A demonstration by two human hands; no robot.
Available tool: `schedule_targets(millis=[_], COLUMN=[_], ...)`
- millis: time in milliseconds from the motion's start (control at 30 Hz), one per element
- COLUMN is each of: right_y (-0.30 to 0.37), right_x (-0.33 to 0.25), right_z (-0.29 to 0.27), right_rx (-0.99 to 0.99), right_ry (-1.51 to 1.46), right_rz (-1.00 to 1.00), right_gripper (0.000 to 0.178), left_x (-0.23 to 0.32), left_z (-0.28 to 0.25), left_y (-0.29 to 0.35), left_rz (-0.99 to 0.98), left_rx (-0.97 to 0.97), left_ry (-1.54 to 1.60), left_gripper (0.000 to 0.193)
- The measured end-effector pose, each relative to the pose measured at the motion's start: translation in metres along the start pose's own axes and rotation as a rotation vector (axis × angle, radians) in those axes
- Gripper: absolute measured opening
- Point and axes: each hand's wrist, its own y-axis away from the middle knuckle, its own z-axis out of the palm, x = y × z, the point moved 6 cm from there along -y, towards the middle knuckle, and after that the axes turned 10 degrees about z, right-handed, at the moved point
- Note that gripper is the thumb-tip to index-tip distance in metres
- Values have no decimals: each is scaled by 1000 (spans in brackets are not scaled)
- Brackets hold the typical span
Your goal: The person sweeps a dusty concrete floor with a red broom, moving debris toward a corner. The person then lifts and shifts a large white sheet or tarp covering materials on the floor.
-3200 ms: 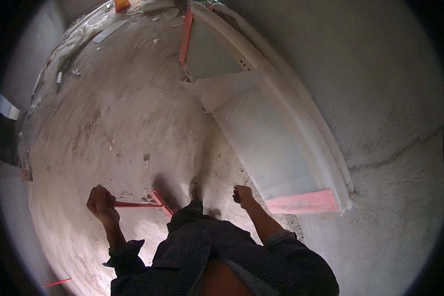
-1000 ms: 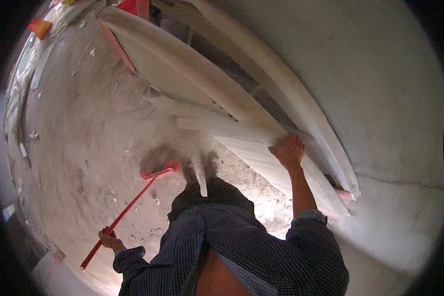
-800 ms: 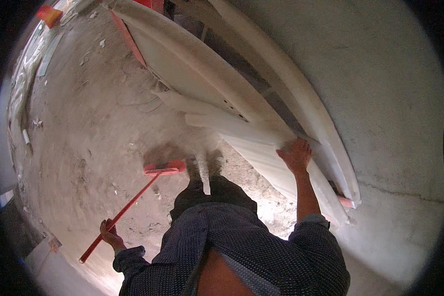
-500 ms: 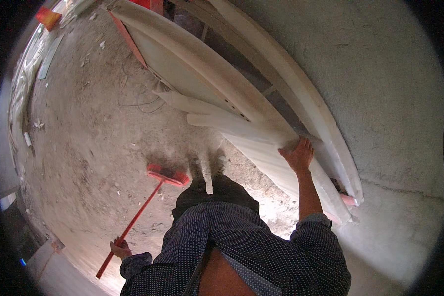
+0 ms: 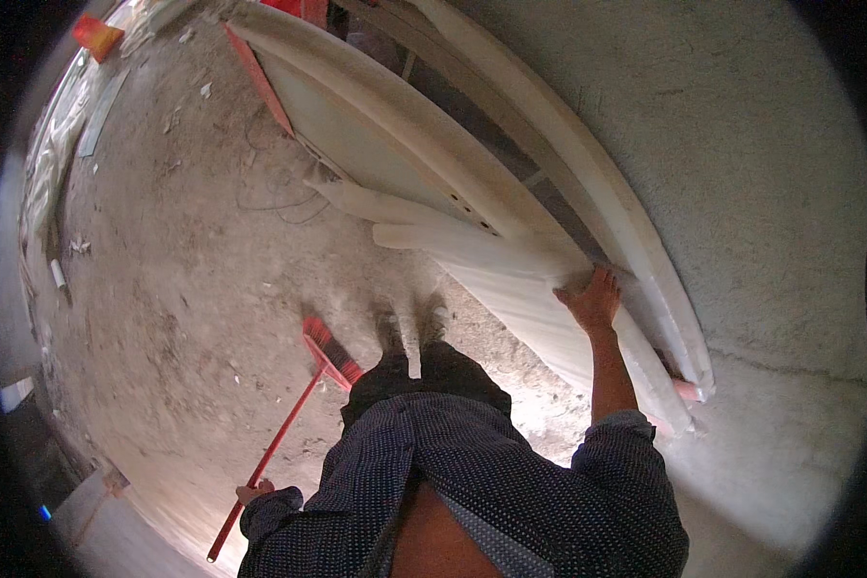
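Note:
My left hand (image 5: 253, 492) is closed round the red handle of a broom (image 5: 288, 416). The broom's red head with its bristles (image 5: 331, 353) is at the ground beside my legs, tilted down to the right. My right hand (image 5: 592, 297) grips the upper edge of a long panel (image 5: 511, 212) covered in whitish plastic sheeting, thumb on the near side and fingers over the edge. The panel leans on the right. Loose sheeting (image 5: 429, 238) hangs off its front, and a red strip (image 5: 260, 82) shows at its far end.
Another long wrapped frame (image 5: 588, 159) leans between the panel and the grey wall (image 5: 732, 193). Thin wire (image 5: 279, 207) lies on the dusty floor (image 5: 164, 318). Crumpled sheeting (image 5: 43, 193), a pale strip (image 5: 104, 114) and an orange-red object (image 5: 96, 39) lie at the far left.
The broom head has turned, from nearly level to slanting down right, closer to my legs. My left hand has shifted slightly right with the handle. My right hand keeps its place on the panel.

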Motion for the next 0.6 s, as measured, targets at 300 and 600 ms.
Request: schedule_targets(millis=[300, 600], right_y=[-4, 2], right_x=[1, 12], right_z=[-8, -9], right_rx=[-26, 27], right_ry=[-60, -137], right_rz=[45, 74], right_gripper=[90, 78], left_x=[191, 551], left_z=[42, 71], left_y=[-19, 339], left_rz=[245, 1893], left_rx=[-478, -355], left_ry=[881, 210], left_gripper=[60, 19])
